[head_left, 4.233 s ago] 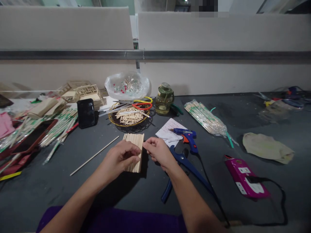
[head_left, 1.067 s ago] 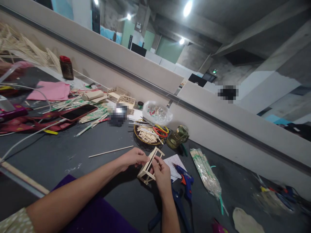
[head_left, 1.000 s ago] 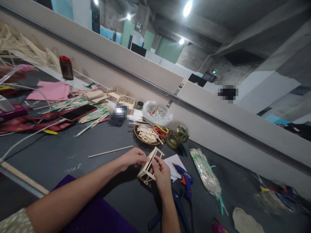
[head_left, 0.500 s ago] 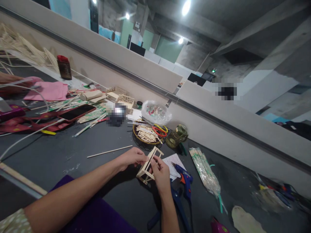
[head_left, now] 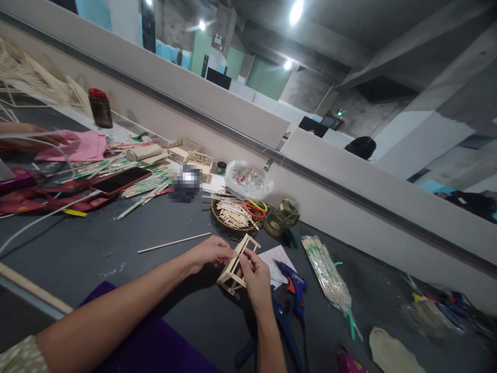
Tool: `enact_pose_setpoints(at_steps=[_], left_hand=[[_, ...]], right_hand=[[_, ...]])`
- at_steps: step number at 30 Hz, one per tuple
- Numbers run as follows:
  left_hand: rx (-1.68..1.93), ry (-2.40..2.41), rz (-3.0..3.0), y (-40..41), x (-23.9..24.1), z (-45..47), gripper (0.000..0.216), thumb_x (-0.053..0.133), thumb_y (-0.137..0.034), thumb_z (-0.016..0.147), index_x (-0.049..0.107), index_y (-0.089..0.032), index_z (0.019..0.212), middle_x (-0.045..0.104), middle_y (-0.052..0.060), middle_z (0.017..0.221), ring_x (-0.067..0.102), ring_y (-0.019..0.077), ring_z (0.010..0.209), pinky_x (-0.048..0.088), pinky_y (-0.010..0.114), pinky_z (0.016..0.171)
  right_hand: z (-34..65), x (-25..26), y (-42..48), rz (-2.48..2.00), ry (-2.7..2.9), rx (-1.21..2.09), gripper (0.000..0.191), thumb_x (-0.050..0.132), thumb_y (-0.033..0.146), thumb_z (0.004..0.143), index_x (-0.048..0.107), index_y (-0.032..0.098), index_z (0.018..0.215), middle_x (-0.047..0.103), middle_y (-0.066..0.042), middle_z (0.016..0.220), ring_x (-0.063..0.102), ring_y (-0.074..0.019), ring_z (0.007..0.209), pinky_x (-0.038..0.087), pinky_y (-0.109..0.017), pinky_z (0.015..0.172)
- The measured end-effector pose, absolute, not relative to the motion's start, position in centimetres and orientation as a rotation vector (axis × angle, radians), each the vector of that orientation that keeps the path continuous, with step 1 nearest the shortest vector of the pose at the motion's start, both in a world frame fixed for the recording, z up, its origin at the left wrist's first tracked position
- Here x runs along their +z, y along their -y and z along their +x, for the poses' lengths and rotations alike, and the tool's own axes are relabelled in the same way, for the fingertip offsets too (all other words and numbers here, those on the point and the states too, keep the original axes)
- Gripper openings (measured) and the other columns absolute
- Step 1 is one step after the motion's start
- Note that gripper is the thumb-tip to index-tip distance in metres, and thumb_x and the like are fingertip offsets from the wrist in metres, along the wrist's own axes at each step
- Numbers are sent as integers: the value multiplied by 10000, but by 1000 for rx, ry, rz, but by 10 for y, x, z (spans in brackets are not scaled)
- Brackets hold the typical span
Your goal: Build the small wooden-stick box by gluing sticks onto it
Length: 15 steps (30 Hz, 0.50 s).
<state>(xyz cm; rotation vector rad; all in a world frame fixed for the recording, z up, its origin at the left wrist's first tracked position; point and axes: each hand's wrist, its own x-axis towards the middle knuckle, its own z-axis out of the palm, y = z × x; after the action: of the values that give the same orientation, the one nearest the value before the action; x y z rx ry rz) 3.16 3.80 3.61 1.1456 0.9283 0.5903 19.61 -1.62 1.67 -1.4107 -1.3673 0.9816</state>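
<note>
A small frame of pale wooden sticks (head_left: 231, 274) is tilted between my two hands above the dark table. My left hand (head_left: 215, 252) pinches its upper left side, fingertips closed on the wood. From the right, my right hand (head_left: 254, 270) grips the opposite side, with thumb and fingers near the middle bars. The fingers hide part of the frame's middle. Close by my right hand lie a blue glue gun (head_left: 293, 282) and a white patterned paper (head_left: 277, 259). Blue-handled pliers or cutters (head_left: 285, 329) lie partly behind my right forearm.
A basket of short sticks (head_left: 233, 215) with scissors (head_left: 254, 209) stands beyond my hands, beside a green glass mug (head_left: 282, 217). Bagged chopsticks (head_left: 326, 272) lie right. One loose stick (head_left: 174, 242), a phone (head_left: 121, 180) and another person's hand (head_left: 33, 135) are left.
The view has shifted very slightly. My hands keep the same hold on the stick frame. At the far left, the other person's hand has moved over the pink cloth.
</note>
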Motion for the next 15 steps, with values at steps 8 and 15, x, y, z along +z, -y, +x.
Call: enact_pose_setpoints(at_steps=[8,15], left_hand=[[590,-927,1124,-39,36,32,296,688,-402,631,582,-137,557,554,-13,518,429,79,457,286,213,460],[588,-915,1113,-39,33,32,305,704,-404,632,582,-135,557,552,-10,522,432,78,461,295,209,457]], right_hand=[[196,18,17,-1403,1368,980,454,556,486,846,646,121,1101,549,24,533,501,-116,469,375,-193,445],[196,18,17,-1423,1374,969,454,550,491,848,646,123,1097,559,21,535,516,-123,475,388,-198,456]])
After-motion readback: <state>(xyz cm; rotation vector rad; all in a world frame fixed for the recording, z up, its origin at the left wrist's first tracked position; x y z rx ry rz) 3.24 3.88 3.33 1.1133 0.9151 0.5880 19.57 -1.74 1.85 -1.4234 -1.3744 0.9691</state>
